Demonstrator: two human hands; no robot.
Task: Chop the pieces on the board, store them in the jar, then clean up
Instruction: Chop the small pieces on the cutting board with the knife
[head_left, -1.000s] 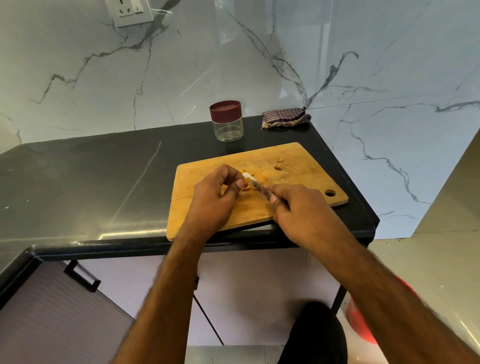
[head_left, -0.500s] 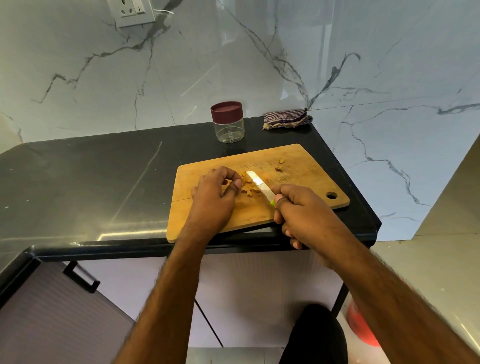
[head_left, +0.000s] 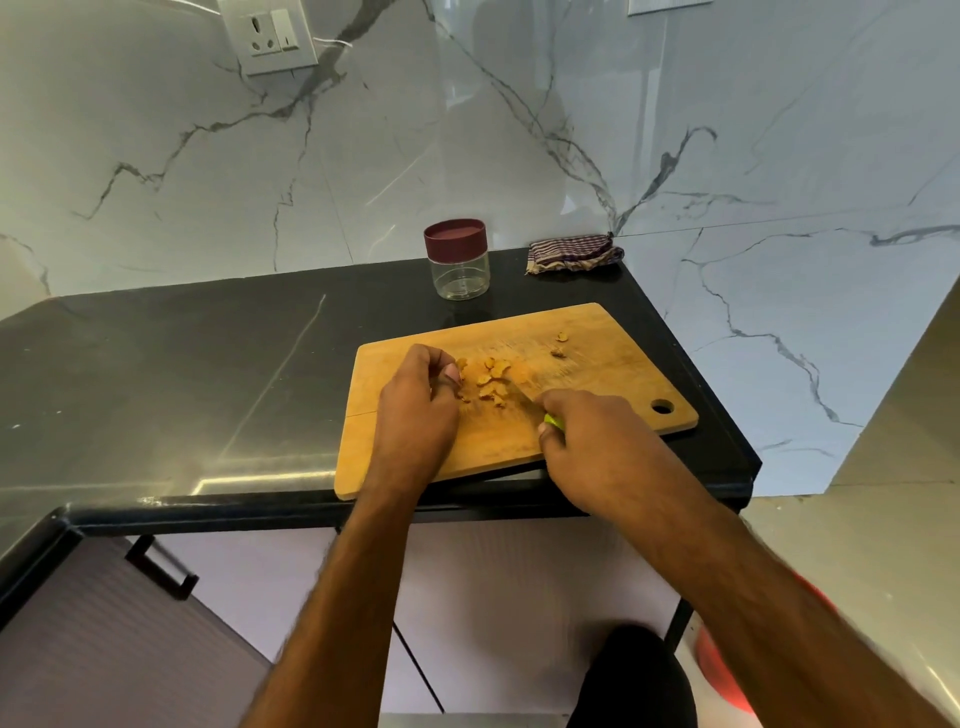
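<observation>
Still early imo: chopping step. Right hand (head_left: 597, 441) grips green-handled knife (head_left: 555, 421), blade mostly hidden; left hand (head_left: 415, 410) curled beside orange-brown pieces (head_left: 488, 384) mid cutting board (head_left: 597, 379). Jar (head_left: 458, 260) behind board, lid on, looks empty. Checked cloth (head_left: 574, 253) unused; storing and cleanup left.

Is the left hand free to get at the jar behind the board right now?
Probably yes. The left hand rests empty by the chopped pieces, and bare board and counter lie between it and the lidded jar, with nothing blocking.
</observation>
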